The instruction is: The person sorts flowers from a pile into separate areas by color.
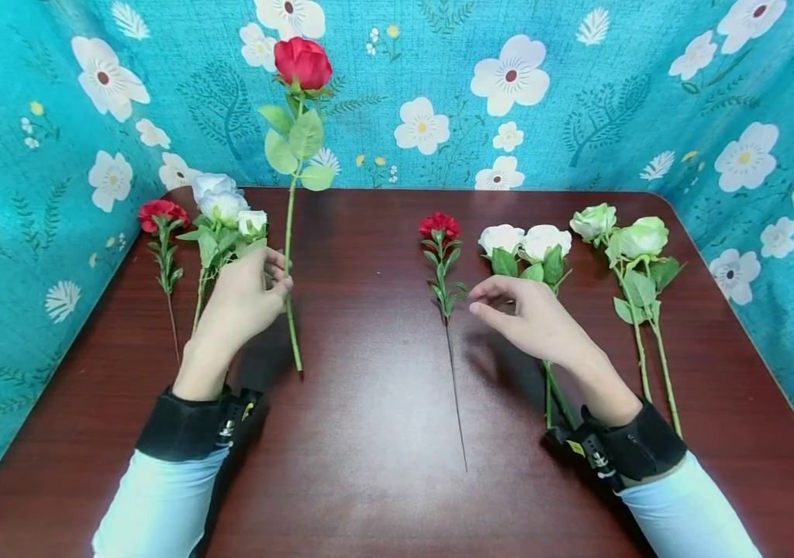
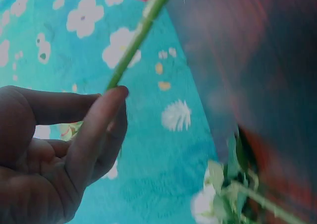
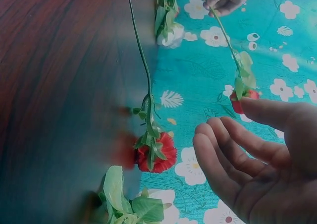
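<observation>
My left hand (image 1: 246, 291) pinches the green stem of a red rose (image 1: 302, 63) between thumb and fingers. The rose stands nearly upright, its bloom in front of the curtain; in the left wrist view the stem (image 2: 136, 43) runs up from the fingertips. My right hand (image 1: 533, 318) hovers with relaxed fingers and holds nothing. Just left of its fingertips, a red carnation (image 1: 440, 225) with a thin dark stem lies on the table. Below that hand are white roses (image 1: 545, 242), their stems partly hidden by it. In the right wrist view, the carnation (image 3: 157, 152) is apart from the fingers.
Another red carnation (image 1: 162, 215) and a group of white roses (image 1: 219, 203) lie at the left, partly behind my left hand. Two pale green roses (image 1: 641, 236) lie at the right. A turquoise flowered curtain (image 1: 383, 70) borders the dark wooden table (image 1: 362, 434).
</observation>
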### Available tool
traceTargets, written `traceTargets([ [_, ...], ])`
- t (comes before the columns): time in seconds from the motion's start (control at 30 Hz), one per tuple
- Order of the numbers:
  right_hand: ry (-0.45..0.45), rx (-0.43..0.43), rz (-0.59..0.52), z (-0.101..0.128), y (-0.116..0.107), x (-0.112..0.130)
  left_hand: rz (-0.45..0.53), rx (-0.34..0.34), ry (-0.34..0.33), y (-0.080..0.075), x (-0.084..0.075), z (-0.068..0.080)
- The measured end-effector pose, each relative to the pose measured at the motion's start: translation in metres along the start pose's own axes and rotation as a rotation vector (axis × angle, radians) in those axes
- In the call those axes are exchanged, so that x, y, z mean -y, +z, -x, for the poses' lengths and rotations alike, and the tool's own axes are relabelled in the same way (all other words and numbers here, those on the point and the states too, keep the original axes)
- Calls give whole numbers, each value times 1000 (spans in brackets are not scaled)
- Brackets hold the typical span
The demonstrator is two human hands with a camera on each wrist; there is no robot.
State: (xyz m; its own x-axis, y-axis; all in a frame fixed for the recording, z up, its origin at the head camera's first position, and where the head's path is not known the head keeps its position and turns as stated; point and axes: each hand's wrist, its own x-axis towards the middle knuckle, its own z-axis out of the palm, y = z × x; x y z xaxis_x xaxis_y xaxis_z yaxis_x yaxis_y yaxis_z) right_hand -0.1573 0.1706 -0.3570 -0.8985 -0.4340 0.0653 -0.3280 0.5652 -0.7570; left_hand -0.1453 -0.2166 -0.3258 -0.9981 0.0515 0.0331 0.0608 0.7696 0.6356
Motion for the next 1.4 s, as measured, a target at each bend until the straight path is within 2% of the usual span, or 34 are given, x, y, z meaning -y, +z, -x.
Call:
traceTargets([
  [0.33, -27, -73, -24, 1, 1, 7, 211, 96, 40, 20, -21, 7],
  [0.63, -76, -174, -59, 1, 4, 10, 270, 156, 80, 47, -44, 9],
  [0.93, -96, -268, -234, -1, 13, 15, 355, 197, 122, 62, -62, 17],
  [1.17, -92, -249, -446, -2, 21, 23, 394, 235, 174, 77, -76, 23],
  [1.4, -93, -226, -506, -1, 27, 31, 411, 249, 236, 90, -84, 31],
])
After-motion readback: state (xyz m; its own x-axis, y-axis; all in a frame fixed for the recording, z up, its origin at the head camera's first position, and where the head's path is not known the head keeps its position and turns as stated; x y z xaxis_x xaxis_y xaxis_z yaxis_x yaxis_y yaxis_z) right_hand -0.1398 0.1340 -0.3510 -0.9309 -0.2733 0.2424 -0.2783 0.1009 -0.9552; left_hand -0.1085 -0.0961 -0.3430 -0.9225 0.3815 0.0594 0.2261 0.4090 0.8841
